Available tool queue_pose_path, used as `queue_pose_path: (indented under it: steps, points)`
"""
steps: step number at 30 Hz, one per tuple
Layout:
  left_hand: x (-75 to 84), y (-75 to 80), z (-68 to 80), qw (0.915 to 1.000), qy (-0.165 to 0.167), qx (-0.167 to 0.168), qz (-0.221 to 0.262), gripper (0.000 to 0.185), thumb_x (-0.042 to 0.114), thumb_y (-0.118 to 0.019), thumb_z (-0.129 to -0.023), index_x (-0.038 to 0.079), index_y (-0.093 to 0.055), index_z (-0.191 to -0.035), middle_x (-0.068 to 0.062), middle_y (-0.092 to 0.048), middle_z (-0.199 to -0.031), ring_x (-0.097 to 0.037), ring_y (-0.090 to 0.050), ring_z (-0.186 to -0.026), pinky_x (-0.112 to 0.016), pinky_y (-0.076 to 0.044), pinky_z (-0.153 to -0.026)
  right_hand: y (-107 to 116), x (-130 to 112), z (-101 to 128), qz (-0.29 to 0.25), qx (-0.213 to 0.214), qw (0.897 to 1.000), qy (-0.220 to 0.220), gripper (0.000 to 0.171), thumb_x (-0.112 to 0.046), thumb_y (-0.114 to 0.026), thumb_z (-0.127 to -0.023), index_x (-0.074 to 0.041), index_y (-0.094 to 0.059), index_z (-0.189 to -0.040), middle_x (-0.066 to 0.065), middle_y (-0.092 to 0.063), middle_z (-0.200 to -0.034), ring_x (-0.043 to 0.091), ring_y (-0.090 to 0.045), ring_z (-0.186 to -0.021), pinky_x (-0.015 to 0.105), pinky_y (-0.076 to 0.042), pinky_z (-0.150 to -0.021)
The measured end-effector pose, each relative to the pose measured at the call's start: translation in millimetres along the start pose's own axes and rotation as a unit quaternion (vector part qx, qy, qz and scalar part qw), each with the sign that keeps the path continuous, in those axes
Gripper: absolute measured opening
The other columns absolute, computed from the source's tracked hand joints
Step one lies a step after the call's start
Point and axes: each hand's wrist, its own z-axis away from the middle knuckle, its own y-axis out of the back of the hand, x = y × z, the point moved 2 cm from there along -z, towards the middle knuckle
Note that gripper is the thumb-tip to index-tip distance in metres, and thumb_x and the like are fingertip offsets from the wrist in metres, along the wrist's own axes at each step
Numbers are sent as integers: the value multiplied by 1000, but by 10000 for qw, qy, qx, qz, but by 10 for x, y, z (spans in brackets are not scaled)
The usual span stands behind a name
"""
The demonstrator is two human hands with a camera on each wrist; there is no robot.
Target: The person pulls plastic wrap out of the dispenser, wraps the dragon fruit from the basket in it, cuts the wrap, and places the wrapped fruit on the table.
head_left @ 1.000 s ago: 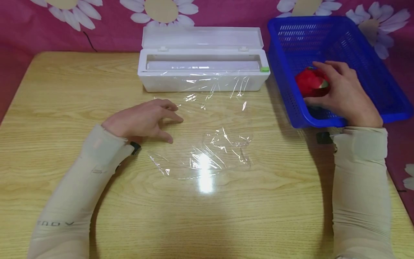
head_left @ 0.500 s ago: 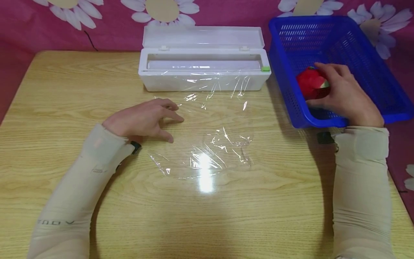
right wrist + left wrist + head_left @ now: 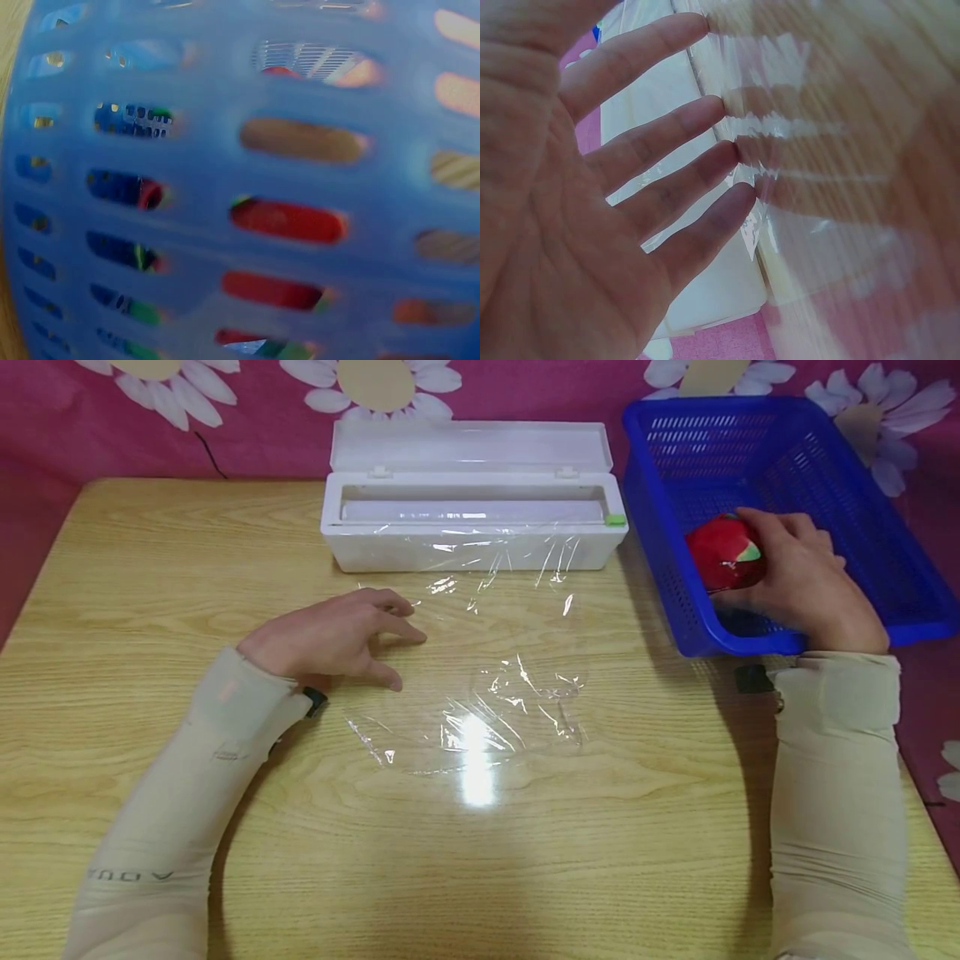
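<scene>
Inside the blue basket (image 3: 787,485), the right hand (image 3: 802,581) curls around a red ball (image 3: 723,556), perhaps a toy fruit. Left of the basket, the left hand (image 3: 330,639) rests spread on the surface (image 3: 150,568), fingertips touching the plastic wrap (image 3: 480,693).

Only one piece of lettering showed in the head view: dark capital letters printed on the beige left sleeve (image 3: 161,827), well toward the elbow from the left hand (image 3: 330,639). Seen from the camera they stood upside down and read roughly "V O U T", the last characters running off round the curve of the sleeve, so the full word could not be made out. No legible marking was found on the white film dispenser (image 3: 468,527) beyond the sleeve, nor on the blue basket (image 3: 911,602). Both wrist views carried no readable text.
</scene>
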Motion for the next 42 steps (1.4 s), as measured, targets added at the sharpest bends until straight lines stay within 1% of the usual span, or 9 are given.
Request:
queue_pose_path:
  steps: [4, 7, 11, 15, 19, 27, 32, 38, 42]
  points:
    - [6, -1, -5, 10000, -18, -5, -22, 66, 43, -83, -86, 25, -61, -145, -11, -42, -163, -33, -39, -151, -54, -36, -125, 4, 9, 6, -104, -17, 9999, 35, 101, -24, -80, -89, -21, -16, -167, 35, -14, -166, 62, -22, -144, 84, -29, -108]
    - [14, -1, -8, 10000, -9, -24, -24, 66, 43, -83, -86, 25, -61, -146, -11, -42, -163, -32, -38, -151, -54, -36, -125, 6, 16, 15, -224, -74, 9997, 10, 102, -20, -81, -88, -21, -16, -167, 35, -14, -164, 62, -30, -141, 83, -33, -106]
    - [17, -1, -15, 10000, -7, -23, -19, 66, 43, -83, -86, 26, -61, -146, -11, -42, -163, -32, -38, -151, -53, -36, -125, -3, 20, 24, -324, -215, 9991, -165, 102, -22, -80, -89, -23, -14, -167, 33, -8, -163, 67, -38, -130, 84, -38, -101]
    - [11, 1, -10, 10000, -18, -12, -28, 65, 43, -83, -87, 26, -61, -146, -11, -42, -164, -32, -37, -152, -54, -35, -126, -15, 24, 24, -359, -324, 9985, -269, 101, -26, -78, -91, -25, -12, -167, 30, -2, -164, 68, -40, -126, 84, -40, -97]
    - [11, 3, -1, 10000, -16, -29, -17, 65, 43, -83, -87, 26, -61, -146, -10, -42, -164, -33, -37, -152, -55, -35, -125, -18, 29, 15, -354, -349, 9986, -177, 101, -27, -78, -91, -25, -11, -167, 30, -1, -167, 66, -38, -130, 84, -38, -100]
    - [1, -1, -6, 10000, -58, 14, -7, 65, 43, -84, -86, 25, -62, -145, -12, -42, -163, -33, -38, -151, -55, -37, -124, -16, 27, 2, -162, -267, 9995, 34, 102, -27, -79, -90, -25, -12, -167, 31, -10, -169, 60, -36, -136, 84, -36, -103]
    - [-1, -5, -9, 10000, -44, -19, 5, 65, 43, -83, -87, 26, -61, -145, -11, -41, -164, -33, -38, -152, -55, -36, -125, 1, 18, -1, -61, -91, 9998, 135, 101, -27, -81, -87, -24, -18, -166, 32, -21, -166, 61, -37, -133, 84, -35, -101]
    - [-7, -4, -12, 10000, -69, 17, -10, 66, 43, -84, -86, 25, -61, -145, -12, -43, -163, -33, -39, -151, -54, -36, -124, 20, 3, 12, 6, 63, 9999, 146, 101, -26, -83, -85, -25, -22, -166, 33, -27, -164, 64, -40, -129, 85, -36, -99]
    - [-3, 3, -1, 10000, -73, 33, 2, 66, 43, -84, -86, 24, -62, -145, -13, -43, -162, -34, -39, -150, -54, -37, -124, 38, -18, 16, 17, 249, 9993, 293, 100, -25, -85, -82, -23, -29, -164, 34, -37, -159, 63, -42, -127, 83, -37, -98]
